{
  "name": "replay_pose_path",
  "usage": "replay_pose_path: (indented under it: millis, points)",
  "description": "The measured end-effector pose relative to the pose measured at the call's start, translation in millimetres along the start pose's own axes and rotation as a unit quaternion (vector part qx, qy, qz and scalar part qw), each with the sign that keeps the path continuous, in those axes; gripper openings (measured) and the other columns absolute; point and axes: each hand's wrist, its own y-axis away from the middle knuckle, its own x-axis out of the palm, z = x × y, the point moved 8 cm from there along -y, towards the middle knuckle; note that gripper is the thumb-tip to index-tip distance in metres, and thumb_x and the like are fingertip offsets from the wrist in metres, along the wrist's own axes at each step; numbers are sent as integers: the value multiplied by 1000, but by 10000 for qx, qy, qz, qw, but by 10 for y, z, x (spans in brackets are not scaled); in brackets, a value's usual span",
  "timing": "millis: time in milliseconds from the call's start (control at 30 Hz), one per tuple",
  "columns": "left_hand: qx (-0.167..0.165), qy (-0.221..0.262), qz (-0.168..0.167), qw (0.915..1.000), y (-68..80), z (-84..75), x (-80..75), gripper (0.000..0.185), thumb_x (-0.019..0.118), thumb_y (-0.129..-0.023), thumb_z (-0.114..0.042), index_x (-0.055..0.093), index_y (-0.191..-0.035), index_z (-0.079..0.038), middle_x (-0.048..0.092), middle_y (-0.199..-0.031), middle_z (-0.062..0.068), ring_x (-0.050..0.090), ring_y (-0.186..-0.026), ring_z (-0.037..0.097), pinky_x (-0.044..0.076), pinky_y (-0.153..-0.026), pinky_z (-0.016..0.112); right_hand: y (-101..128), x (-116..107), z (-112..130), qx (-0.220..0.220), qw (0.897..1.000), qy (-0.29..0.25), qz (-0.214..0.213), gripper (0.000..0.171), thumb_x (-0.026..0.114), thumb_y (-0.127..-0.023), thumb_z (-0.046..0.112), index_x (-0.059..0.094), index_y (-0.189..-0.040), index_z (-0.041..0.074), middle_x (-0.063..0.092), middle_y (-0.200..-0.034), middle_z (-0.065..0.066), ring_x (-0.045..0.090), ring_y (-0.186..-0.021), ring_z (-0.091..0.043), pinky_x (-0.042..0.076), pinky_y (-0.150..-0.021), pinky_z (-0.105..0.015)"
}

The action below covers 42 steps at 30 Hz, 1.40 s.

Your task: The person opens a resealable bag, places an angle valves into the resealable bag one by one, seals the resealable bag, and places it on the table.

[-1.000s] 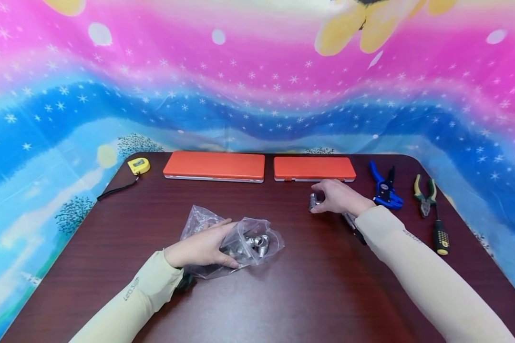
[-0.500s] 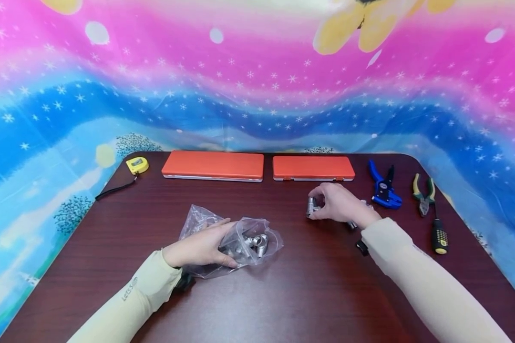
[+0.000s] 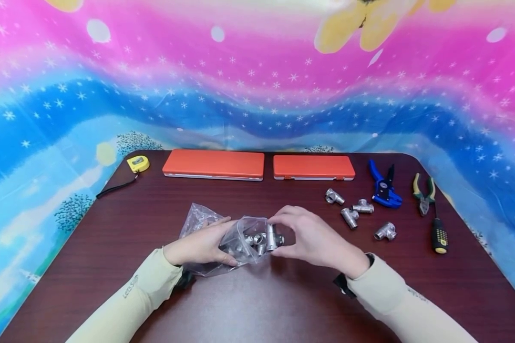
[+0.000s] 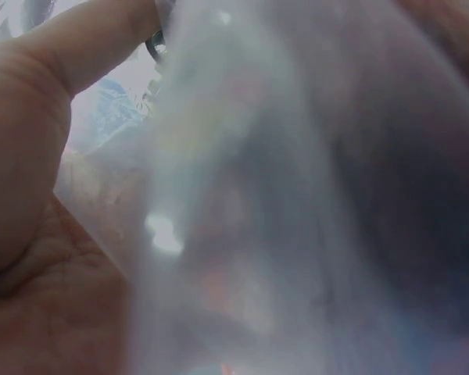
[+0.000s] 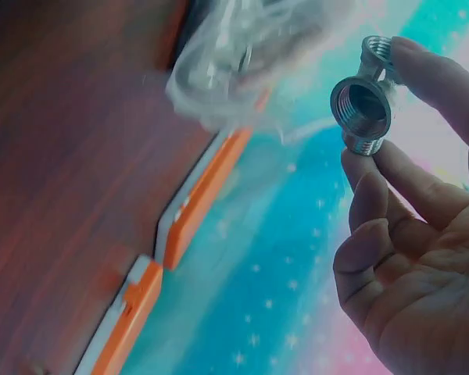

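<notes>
In the head view, my left hand (image 3: pixel 201 245) grips a clear plastic bag (image 3: pixel 199 216) lying on the table, its mouth facing right. Several shiny metal pipe fittings (image 3: pixel 257 239) show inside. At that mouth, my right hand (image 3: pixel 311 236) pinches a tee pipe fitting (image 3: pixel 271 238) upright between thumb and fingers. The right wrist view shows the tee fitting's (image 5: pixel 363 109) threaded openings clearly. Blurred bag plastic (image 4: pixel 234 195) fills most of the left wrist view, beside my left thumb.
Several loose tee fittings (image 3: pixel 349 218) lie right of my right hand. Two orange cases (image 3: pixel 213 164) stand along the back edge. A yellow tape measure (image 3: pixel 138 164) lies far left. Blue wire strippers (image 3: pixel 385 186), pliers (image 3: pixel 424 195) and a screwdriver (image 3: pixel 440 237) lie at the right.
My right hand has come left and nearer from the table's right side to the bag's mouth, carrying the tee pipe fitting. Loose fittings behind it are uncovered. My left hand stays on the bag.
</notes>
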Motion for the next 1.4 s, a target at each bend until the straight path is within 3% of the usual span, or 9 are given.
replay_pose_path:
  millis: [233,500,633,833,967,1133,1267,1400]
  points:
    - [46,100,30,9999,-28,-18,4,92,87,-73,-39,42,-150,-14,50,-146,8,30,-142,43,19,-101,78,-132,237,105,-326,9985,446,63,55,90,-71,31,70,-117,6,64,-109,-1,59,-99,-14,50,-88,-31]
    - [87,104,58,9999,-45,-20,17,96,88,-72,-38,40,-151,-14,47,-149,7,27,-143,42,18,-100,79,-271,469,196,-471,9959,714,295,56,87,-75,36,69,-121,10,64,-117,-3,58,-103,-20,48,-92,-37]
    - [126,88,113,9998,-52,-31,18,99,89,-70,-41,39,-152,-16,47,-149,4,27,-143,43,19,-99,79,-271,447,210,-477,9964,654,265,52,87,-76,35,71,-119,11,65,-115,-2,59,-104,-20,48,-92,-38]
    - [-1,47,175,9998,-45,-31,4,100,90,-70,-38,37,-153,-16,46,-149,5,27,-143,42,20,-105,73,-145,246,100,-475,9967,599,269,45,84,-79,31,73,-117,10,69,-112,-2,61,-102,-18,48,-92,-38]
    - [-120,40,215,9997,-34,-25,12,101,90,-70,-37,36,-153,-18,45,-150,6,25,-145,40,20,-108,69,18,6,-167,-242,9966,772,166,42,83,-81,27,73,-117,9,69,-109,-3,61,-100,-20,49,-91,-39]
    - [-245,54,209,9995,-16,-17,10,101,90,-70,-36,36,-154,-20,44,-151,5,23,-146,38,18,-107,71,175,-359,-822,540,9939,937,230,39,81,-84,17,71,-120,8,68,-114,-8,61,-107,-28,49,-93,-46]
    - [-283,80,229,9993,-1,-4,20,101,90,-70,-35,36,-154,-20,45,-151,5,21,-146,38,16,-107,73,199,-512,-1374,847,9856,1235,781,46,76,-84,1,66,-128,7,63,-126,-14,56,-118,-35,45,-98,-52]
    - [-246,114,260,9993,6,-2,39,100,90,-71,-35,36,-154,-18,45,-151,4,21,-146,38,15,-107,73,215,-488,-1782,1160,9705,1359,1618,66,70,-81,-13,56,-141,12,52,-142,-16,43,-131,-41,48,-93,-51]
